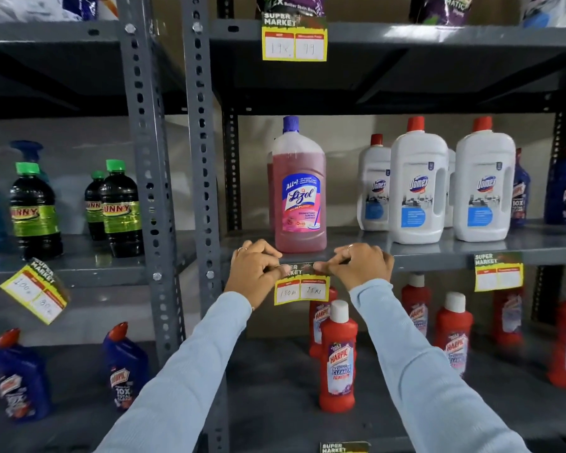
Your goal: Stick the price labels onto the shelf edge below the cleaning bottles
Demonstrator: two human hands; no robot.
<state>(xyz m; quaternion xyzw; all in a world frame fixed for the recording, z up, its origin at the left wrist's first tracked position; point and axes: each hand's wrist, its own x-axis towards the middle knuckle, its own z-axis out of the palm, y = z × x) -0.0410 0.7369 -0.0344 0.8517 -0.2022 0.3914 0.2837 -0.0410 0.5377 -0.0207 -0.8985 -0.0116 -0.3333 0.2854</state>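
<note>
A yellow price label point(302, 287) hangs on the grey shelf edge point(432, 259) directly below the pink Lizol bottle point(299, 191). My left hand point(255, 273) presses its top left corner against the edge. Pressing the top right corner is my right hand point(360, 264). Both thumbs lie on the label's dark upper strip, hiding part of it. Handwritten prices show in its two white boxes. White Domex bottles point(419, 188) stand further right on the same shelf.
Other labels hang on the top shelf point(294, 39), at the right of this shelf point(498, 272) and tilted on the left rack point(35, 291). Red Harpic bottles point(338, 358) stand below. Green-capped dark bottles point(120, 210) are at left. A grey upright post point(203, 158) stands beside my left hand.
</note>
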